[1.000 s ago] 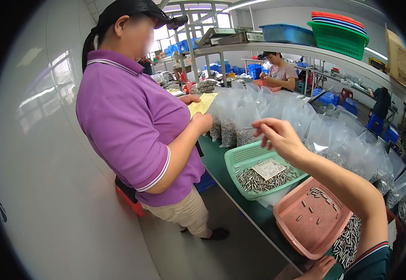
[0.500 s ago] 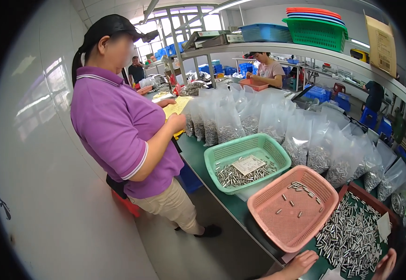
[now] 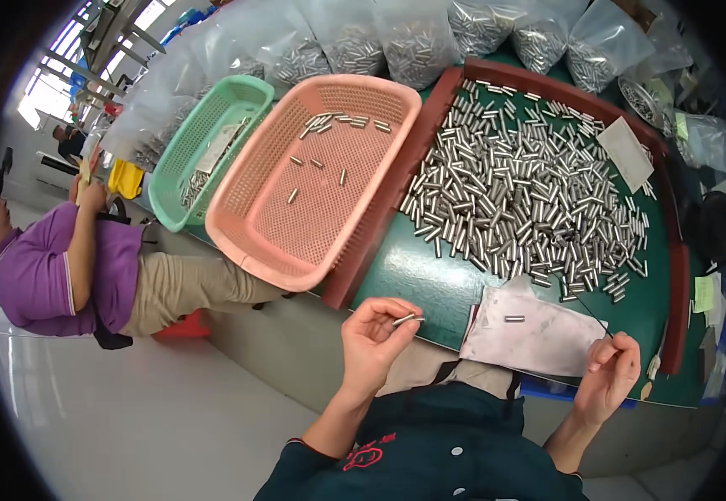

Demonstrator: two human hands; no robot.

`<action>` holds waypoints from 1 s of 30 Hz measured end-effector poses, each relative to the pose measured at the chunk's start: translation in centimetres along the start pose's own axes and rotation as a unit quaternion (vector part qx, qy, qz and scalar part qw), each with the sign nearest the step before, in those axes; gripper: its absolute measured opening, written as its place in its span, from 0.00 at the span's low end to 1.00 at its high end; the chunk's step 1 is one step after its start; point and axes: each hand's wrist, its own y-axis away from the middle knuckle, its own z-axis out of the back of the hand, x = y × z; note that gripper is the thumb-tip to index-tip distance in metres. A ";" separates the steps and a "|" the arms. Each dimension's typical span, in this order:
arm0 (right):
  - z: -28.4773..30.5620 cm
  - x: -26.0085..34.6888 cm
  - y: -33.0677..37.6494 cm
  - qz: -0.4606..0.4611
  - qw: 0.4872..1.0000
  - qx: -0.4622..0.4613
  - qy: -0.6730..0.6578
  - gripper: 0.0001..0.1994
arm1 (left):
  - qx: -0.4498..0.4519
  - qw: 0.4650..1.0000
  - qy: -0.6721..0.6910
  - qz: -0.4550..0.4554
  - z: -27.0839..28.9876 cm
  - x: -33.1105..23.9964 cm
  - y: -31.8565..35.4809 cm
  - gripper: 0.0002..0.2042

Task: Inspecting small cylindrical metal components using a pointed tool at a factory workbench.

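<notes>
L hand [image 3: 377, 338], nr side of pile [image 3: 530, 192] & left, is pinched narrow w/ at least one pin [image 3: 404, 319] btwn thumb & fingers; can't tell if it's one or two. R hand [image 3: 615, 367], nr side of pile & right, is curled narrow round a thin dark rod [image 3: 590, 312], far tip by pile's nr edge; can't tell if it's tweezers or a pick. Loose pin [image 3: 514, 318] lies on the cloth [image 3: 538, 342], just nr side of pile.

Pins look like metal: prob. light each, stiff, not fragile, but smooth & slippery, apt to roll. Best hold is mid-barrel, thumb vs. index; an end grip may let it twist. Cloth is soft, so prob. stops rolling.

Tabletop [image 3: 413, 267] under pile is green, hard-looking, glossy on pile's left. Red-brown frame [image 3: 353, 271] runs along pile's left, far & right sides. Card [image 3: 626, 154] rests at pile's far right. Pink bkt [image 3: 279, 221] w/ a few pins is left of pile, green bkt [image 3: 171, 196] further left. Clear bags [image 3: 417, 50] of pins line up beyond pile. Person in purple [image 3: 46, 267] stands well left of pile, pale floor [image 3: 171, 401] below.
</notes>
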 end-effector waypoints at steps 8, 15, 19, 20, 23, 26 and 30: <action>1.7 -1.6 1.6 -0.033 0.999 0.015 0.006 0.14 | -0.075 0.997 -0.013 0.023 -0.1 0.4 0.8 0.09; 1.8 -2.3 1.5 -0.039 0.999 0.020 0.001 0.14 | -0.073 0.992 0.064 0.080 0.1 -0.1 -0.3 0.07; 2.2 -2.3 1.4 -0.050 0.998 0.007 -0.025 0.14 | -0.077 0.987 0.092 0.106 -0.2 -0.1 -0.9 0.07; 2.2 -2.3 1.4 -0.049 0.998 0.007 -0.026 0.14 | -0.081 0.984 0.108 0.113 -0.3 0.0 -1.1 0.07; 2.2 -2.3 1.4 -0.058 0.997 0.003 -0.050 0.15 | -0.078 0.984 0.110 0.116 -0.6 -0.1 -1.2 0.07; 2.2 -2.3 1.2 -0.062 0.997 0.001 -0.050 0.15 | -0.068 0.990 0.089 0.090 -0.7 0.0 -1.5 0.07; 2.3 -2.2 1.3 -0.073 0.995 -0.005 -0.061 0.14 | -0.078 0.993 0.049 0.076 -1.1 -0.1 -1.6 0.07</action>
